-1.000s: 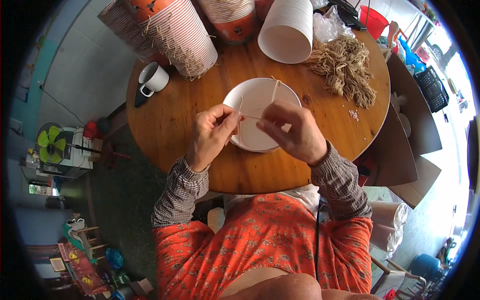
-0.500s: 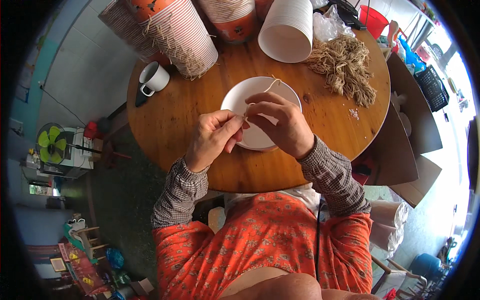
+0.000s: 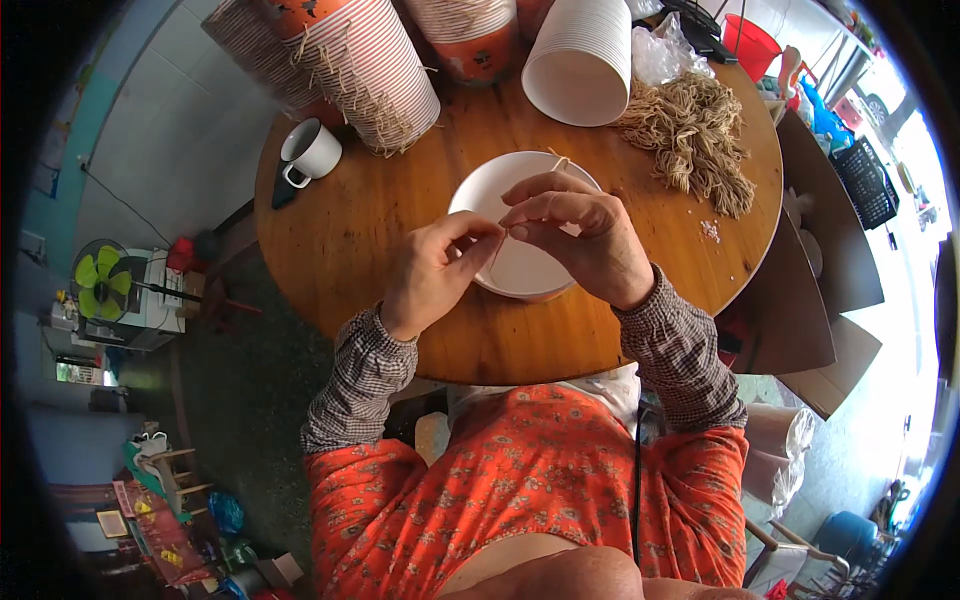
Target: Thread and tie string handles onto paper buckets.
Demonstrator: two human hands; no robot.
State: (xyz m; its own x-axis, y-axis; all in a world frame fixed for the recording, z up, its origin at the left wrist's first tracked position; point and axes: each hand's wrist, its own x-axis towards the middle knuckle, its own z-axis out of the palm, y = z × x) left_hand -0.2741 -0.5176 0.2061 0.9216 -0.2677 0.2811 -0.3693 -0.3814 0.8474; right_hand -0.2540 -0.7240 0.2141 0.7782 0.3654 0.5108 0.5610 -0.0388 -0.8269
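Note:
Over a white round paper tub [image 3: 475, 190] on the table in front of me, my two hands meet with fingertips almost touching. My left hand [image 3: 430, 272] is closed in a pinch on a thin strand of string [image 3: 494, 262], which hangs down between the hands. Thumb and fingers of my right hand [image 3: 590, 235] pinch close beside it, at the same strand. A pale cord end [image 3: 562, 162] shows at the tub's far rim, behind my right hand. Just where the strand runs between the fingertips is hidden.
Round wooden table [image 3: 340, 250]. At its back stand stacked tubs strung with cord [image 3: 370, 80] and a stack of white tubs [image 3: 575, 85]. A heap of tan strings [image 3: 695, 135] lies right, a white mug [image 3: 312, 150] left. Open cardboard boxes [image 3: 790, 270] stand beside the table.
My hands have shifted slightly; the right has moved a little right and the left fingers have drawn in. A strand now hangs visibly below the fingertips. The tub has moved slightly.

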